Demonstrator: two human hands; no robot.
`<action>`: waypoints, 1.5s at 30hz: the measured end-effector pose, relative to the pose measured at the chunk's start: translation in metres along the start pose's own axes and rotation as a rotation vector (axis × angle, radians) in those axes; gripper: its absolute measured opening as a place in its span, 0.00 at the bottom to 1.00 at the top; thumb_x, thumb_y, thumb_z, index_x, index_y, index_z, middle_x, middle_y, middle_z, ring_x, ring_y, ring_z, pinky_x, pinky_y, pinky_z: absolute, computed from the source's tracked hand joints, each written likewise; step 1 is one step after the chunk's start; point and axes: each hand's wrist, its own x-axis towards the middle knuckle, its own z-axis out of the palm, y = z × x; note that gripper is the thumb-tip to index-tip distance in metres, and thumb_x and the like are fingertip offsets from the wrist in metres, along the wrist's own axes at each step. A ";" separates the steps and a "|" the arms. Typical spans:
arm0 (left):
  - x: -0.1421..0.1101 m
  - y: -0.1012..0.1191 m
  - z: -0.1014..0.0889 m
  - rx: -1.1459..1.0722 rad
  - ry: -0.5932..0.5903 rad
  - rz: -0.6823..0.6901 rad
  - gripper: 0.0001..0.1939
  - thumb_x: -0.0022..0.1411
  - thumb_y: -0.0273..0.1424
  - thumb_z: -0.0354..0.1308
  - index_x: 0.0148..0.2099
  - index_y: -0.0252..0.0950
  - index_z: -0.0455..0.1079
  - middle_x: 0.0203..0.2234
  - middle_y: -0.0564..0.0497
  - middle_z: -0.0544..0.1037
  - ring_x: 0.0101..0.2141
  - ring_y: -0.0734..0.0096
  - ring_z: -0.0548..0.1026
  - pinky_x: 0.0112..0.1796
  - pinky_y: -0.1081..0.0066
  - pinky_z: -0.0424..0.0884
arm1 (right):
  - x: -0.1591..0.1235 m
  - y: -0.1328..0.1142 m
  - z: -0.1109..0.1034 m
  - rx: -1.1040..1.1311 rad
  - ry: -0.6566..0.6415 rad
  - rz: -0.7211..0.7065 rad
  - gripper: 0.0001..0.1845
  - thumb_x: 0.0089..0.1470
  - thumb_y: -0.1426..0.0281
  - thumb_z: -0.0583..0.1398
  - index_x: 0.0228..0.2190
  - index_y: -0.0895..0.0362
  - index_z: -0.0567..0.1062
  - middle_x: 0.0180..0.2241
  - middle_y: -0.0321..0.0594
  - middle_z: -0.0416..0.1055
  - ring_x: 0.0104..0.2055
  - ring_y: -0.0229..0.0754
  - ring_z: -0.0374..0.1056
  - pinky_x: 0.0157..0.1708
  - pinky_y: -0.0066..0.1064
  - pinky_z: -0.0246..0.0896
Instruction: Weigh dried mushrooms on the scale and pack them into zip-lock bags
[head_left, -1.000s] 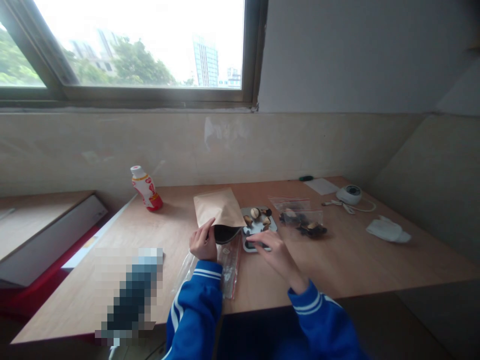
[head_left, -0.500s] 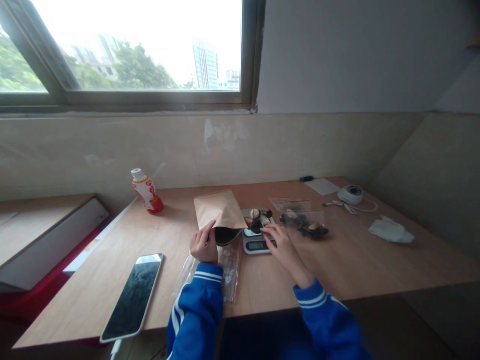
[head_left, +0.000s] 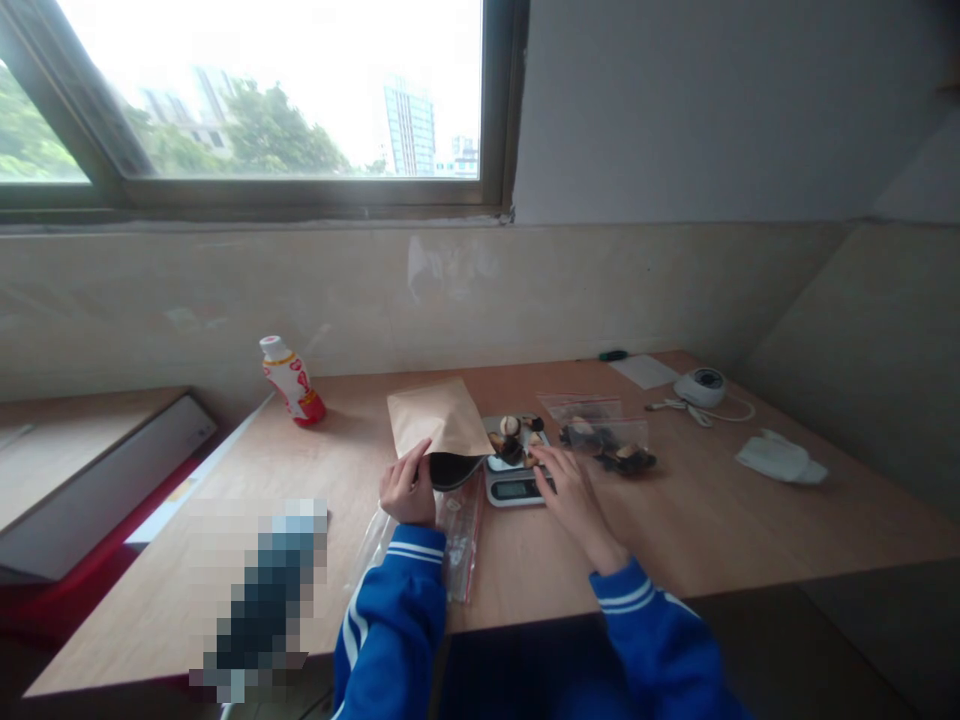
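Observation:
My left hand [head_left: 407,488] grips the near edge of a brown kraft paper bag [head_left: 435,415], whose dark mouth faces me. Right of the bag is a small white kitchen scale [head_left: 495,492] with a lit display, several dried mushrooms [head_left: 510,448] resting on its plate. At the scale's right side is my right hand [head_left: 570,495], its fingers apart and the fingertips at a brown mushroom piece on the plate. Beneath my left hand and the bag lies a clear zip bag [head_left: 461,550] with a red seal line.
Zip bags of dried mushrooms [head_left: 626,445] lie right of the scale. A red and white bottle [head_left: 292,382] stands at the back left, with a blurred-out phone [head_left: 274,590] in front. Farther right are a white dome device [head_left: 701,387] with a cable, paper [head_left: 643,371] and a crumpled white tissue [head_left: 781,458].
My right hand has shifted slightly and its fingers have spread from a pinch at the mushrooms. More of the scale's display shows. My left hand keeps its hold on the paper bag.

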 end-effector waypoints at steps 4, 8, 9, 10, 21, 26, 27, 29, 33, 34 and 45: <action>0.000 0.000 0.000 0.008 0.010 0.029 0.10 0.61 0.27 0.56 0.42 0.41 0.78 0.31 0.51 0.82 0.30 0.70 0.76 0.36 0.71 0.68 | -0.007 -0.044 -0.007 0.141 -0.079 -0.034 0.15 0.59 0.75 0.51 0.44 0.55 0.73 0.43 0.45 0.70 0.48 0.46 0.66 0.48 0.41 0.65; 0.000 0.000 0.000 0.016 0.016 0.020 0.09 0.61 0.28 0.56 0.41 0.40 0.78 0.30 0.51 0.82 0.29 0.71 0.76 0.35 0.71 0.68 | -0.014 -0.083 -0.002 0.271 -0.238 -0.089 0.15 0.57 0.79 0.52 0.42 0.55 0.73 0.41 0.43 0.71 0.45 0.45 0.66 0.46 0.40 0.66; 0.000 0.001 -0.001 0.015 0.014 0.017 0.09 0.61 0.28 0.56 0.40 0.41 0.78 0.30 0.51 0.82 0.29 0.71 0.76 0.35 0.71 0.68 | -0.016 -0.090 -0.001 0.300 -0.281 -0.095 0.15 0.57 0.79 0.52 0.42 0.56 0.74 0.40 0.43 0.71 0.45 0.44 0.66 0.46 0.39 0.66; 0.000 0.001 -0.001 0.014 0.012 0.014 0.09 0.61 0.28 0.56 0.40 0.41 0.78 0.31 0.51 0.82 0.29 0.71 0.76 0.36 0.71 0.69 | -0.019 -0.095 0.000 0.326 -0.327 -0.103 0.15 0.57 0.80 0.53 0.41 0.56 0.74 0.40 0.42 0.71 0.44 0.44 0.66 0.45 0.38 0.67; 0.000 0.001 -0.001 0.025 0.005 -0.001 0.10 0.61 0.27 0.57 0.41 0.41 0.78 0.31 0.51 0.82 0.29 0.71 0.76 0.36 0.71 0.69 | -0.024 -0.111 0.006 0.422 -0.232 -0.073 0.19 0.58 0.79 0.50 0.48 0.55 0.71 0.45 0.43 0.71 0.49 0.43 0.66 0.51 0.39 0.66; -0.001 0.002 -0.002 0.010 -0.011 -0.036 0.10 0.62 0.29 0.56 0.41 0.42 0.78 0.32 0.51 0.82 0.31 0.70 0.77 0.38 0.70 0.69 | -0.019 -0.066 0.007 0.223 0.070 0.136 0.21 0.58 0.77 0.47 0.48 0.55 0.71 0.46 0.47 0.71 0.50 0.47 0.67 0.50 0.43 0.66; -0.001 0.002 -0.002 0.009 -0.012 -0.041 0.10 0.62 0.29 0.56 0.40 0.42 0.78 0.32 0.51 0.82 0.32 0.70 0.77 0.38 0.70 0.69 | -0.019 -0.052 0.008 0.170 0.107 0.172 0.21 0.58 0.77 0.46 0.48 0.55 0.71 0.46 0.48 0.72 0.50 0.47 0.67 0.50 0.44 0.66; -0.001 0.002 -0.002 0.010 -0.013 -0.042 0.09 0.62 0.29 0.56 0.40 0.42 0.78 0.32 0.51 0.82 0.31 0.70 0.77 0.37 0.70 0.69 | -0.020 -0.024 0.010 0.077 0.117 0.183 0.22 0.57 0.77 0.46 0.47 0.57 0.72 0.45 0.48 0.72 0.50 0.48 0.67 0.51 0.46 0.65; 0.000 0.003 -0.003 0.013 -0.012 -0.032 0.09 0.61 0.29 0.56 0.40 0.41 0.78 0.32 0.51 0.82 0.30 0.70 0.77 0.36 0.70 0.69 | -0.017 0.014 0.015 -0.047 0.039 0.095 0.23 0.54 0.78 0.46 0.46 0.60 0.74 0.46 0.52 0.72 0.50 0.51 0.65 0.51 0.50 0.63; 0.000 0.002 -0.003 0.013 -0.014 -0.031 0.09 0.61 0.29 0.56 0.40 0.41 0.78 0.32 0.51 0.82 0.30 0.70 0.77 0.36 0.70 0.69 | -0.016 0.019 0.015 -0.075 0.020 0.079 0.23 0.54 0.78 0.46 0.46 0.60 0.75 0.46 0.52 0.72 0.51 0.52 0.64 0.51 0.51 0.62; -0.001 0.001 -0.001 0.032 -0.035 -0.025 0.10 0.62 0.28 0.56 0.41 0.41 0.78 0.32 0.51 0.82 0.31 0.69 0.77 0.37 0.70 0.68 | -0.009 0.011 0.013 -0.229 0.005 0.134 0.21 0.54 0.76 0.50 0.46 0.56 0.75 0.49 0.52 0.69 0.49 0.56 0.62 0.46 0.50 0.60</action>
